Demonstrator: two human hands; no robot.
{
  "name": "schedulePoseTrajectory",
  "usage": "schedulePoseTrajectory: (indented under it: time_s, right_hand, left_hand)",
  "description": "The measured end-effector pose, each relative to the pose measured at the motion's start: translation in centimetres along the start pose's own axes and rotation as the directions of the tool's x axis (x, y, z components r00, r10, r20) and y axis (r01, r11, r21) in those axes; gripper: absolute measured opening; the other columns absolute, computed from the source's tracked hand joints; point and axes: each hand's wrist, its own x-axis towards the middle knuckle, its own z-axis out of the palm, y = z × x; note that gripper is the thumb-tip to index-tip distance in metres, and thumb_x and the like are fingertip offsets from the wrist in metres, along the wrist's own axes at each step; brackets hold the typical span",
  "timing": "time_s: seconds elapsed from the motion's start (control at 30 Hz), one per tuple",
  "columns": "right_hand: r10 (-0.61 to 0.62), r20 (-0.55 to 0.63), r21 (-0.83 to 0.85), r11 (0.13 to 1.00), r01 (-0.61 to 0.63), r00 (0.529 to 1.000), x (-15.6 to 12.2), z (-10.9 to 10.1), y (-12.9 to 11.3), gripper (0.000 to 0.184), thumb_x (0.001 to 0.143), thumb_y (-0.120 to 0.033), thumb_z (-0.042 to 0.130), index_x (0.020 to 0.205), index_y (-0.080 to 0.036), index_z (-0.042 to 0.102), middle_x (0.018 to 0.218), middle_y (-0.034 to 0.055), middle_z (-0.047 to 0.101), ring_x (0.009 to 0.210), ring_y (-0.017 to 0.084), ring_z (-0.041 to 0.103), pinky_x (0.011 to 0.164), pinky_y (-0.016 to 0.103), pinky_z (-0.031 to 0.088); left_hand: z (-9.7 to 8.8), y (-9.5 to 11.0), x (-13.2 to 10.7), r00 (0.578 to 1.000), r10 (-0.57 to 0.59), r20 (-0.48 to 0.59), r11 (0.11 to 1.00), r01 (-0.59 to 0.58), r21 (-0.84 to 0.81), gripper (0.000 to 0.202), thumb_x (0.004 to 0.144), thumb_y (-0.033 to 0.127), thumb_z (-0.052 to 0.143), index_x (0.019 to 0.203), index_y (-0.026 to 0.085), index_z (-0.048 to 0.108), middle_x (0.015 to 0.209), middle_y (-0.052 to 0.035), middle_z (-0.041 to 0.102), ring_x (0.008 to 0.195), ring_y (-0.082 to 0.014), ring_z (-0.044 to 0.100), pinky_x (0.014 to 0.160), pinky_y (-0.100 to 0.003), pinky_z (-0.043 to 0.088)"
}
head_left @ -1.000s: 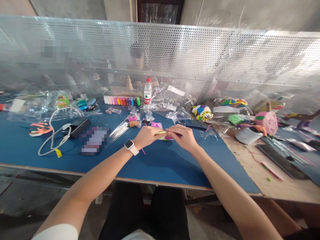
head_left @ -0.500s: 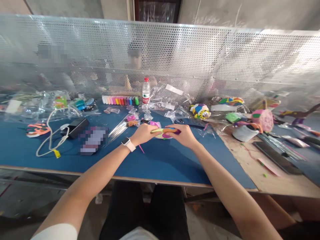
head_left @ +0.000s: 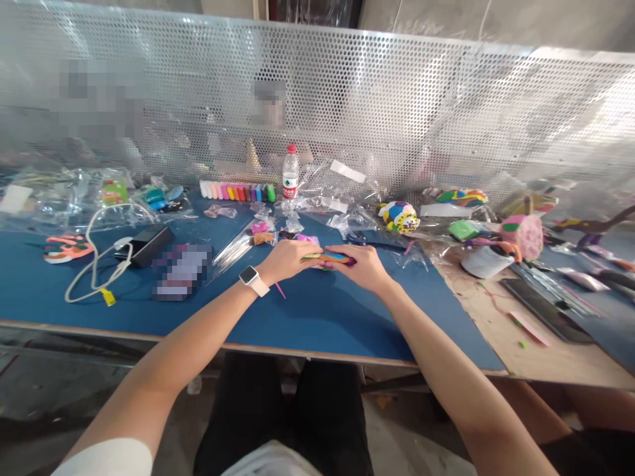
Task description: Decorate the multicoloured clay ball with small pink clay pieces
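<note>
A multicoloured clay piece [head_left: 333, 258] in yellow-green, orange, blue and purple is held between both hands above the blue tabletop. My left hand [head_left: 286, 262], with a watch on its wrist, grips the left end. On the right end, the fingers of my right hand [head_left: 367, 266] are closed. The piece shows nearly edge-on, and my fingers hide much of it. Just beyond my left hand lie a brown clay lump [head_left: 262, 238] and a pink one [head_left: 258, 227]. A thin pink stick [head_left: 280, 289] pokes out below that hand.
Clay sticks [head_left: 237, 192] stand in a row beside a water bottle [head_left: 290, 173]. Behind rises a perforated metal screen [head_left: 397, 106]. Phone [head_left: 183, 272], black box [head_left: 145, 244] and white cable [head_left: 94, 264] lie left; a painted clay animal [head_left: 399, 217] and grey cup [head_left: 487, 262] are right.
The clay piece has tipped in my hands, so less of its face shows and more of its edge. Both hands keep their grip, while the camera view has shifted slightly.
</note>
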Motion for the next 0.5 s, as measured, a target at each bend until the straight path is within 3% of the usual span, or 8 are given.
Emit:
schedulePoseTrajectory:
  time_s: [0.07,0.17,0.23,0.37,0.5]
  right_hand:
    - [0.032,0.011,0.006,0.999,-0.032,0.999,0.18,-0.2,-0.05,0.035,0.093,-0.038,0.091,0.124,-0.025,0.086,0.117,0.0068,0.089,0.1,0.028,0.086,0.092,0.036,0.065]
    - [0.086,0.047,0.018,0.996,-0.086,0.995,0.36,-0.39,-0.25,0.026,0.09,-0.04,0.093,0.109,-0.023,0.088,0.095,0.0034,0.088,0.077,0.022,0.08,0.074,0.03,0.058]
    - [0.105,0.061,0.033,0.994,-0.107,0.993,0.37,-0.36,-0.4,0.021,0.092,-0.038,0.091,0.105,-0.023,0.088,0.087,0.0015,0.085,0.071,0.019,0.075,0.07,0.028,0.053]
    - [0.104,0.078,0.043,0.993,-0.107,0.992,0.3,-0.02,-0.65,0.017,0.096,-0.034,0.084,0.108,-0.023,0.087,0.087,0.0017,0.085,0.071,0.019,0.073,0.071,0.028,0.051]
    - [0.142,0.061,0.043,0.988,-0.145,0.988,0.33,0.17,-0.76,0.028,0.093,-0.031,0.082,0.12,-0.023,0.082,0.097,0.003,0.087,0.069,0.018,0.07,0.07,0.029,0.051]
  left_hand:
    - [0.03,0.13,-0.03,1.0,-0.011,-0.021,1.0,0.011,-0.002,0.042,0.115,0.053,0.056,0.124,0.022,0.084,0.125,-0.0072,0.087,0.111,-0.0251,0.084,0.087,-0.032,0.061]
    - [0.09,0.44,0.0,0.998,-0.048,-0.051,0.999,0.048,-0.002,0.043,0.114,0.055,0.059,0.124,0.022,0.084,0.12,-0.0066,0.087,0.107,-0.0252,0.085,0.085,-0.032,0.06]
    - [0.16,0.54,0.04,0.997,-0.053,-0.058,0.999,0.053,0.007,0.045,0.11,0.06,0.064,0.125,0.022,0.084,0.122,-0.007,0.087,0.105,-0.0257,0.085,0.084,-0.033,0.06]
    - [0.29,0.51,0.12,0.999,-0.028,-0.045,0.999,0.029,0.033,0.049,0.106,0.065,0.069,0.129,0.024,0.083,0.124,-0.0076,0.087,0.102,-0.0262,0.084,0.078,-0.032,0.055]
    - [0.27,0.51,0.22,0.998,-0.066,-0.014,0.995,0.067,0.068,0.046,0.112,0.061,0.06,0.103,0.021,0.083,0.093,-0.006,0.085,0.081,-0.0237,0.08,0.065,-0.032,0.042]
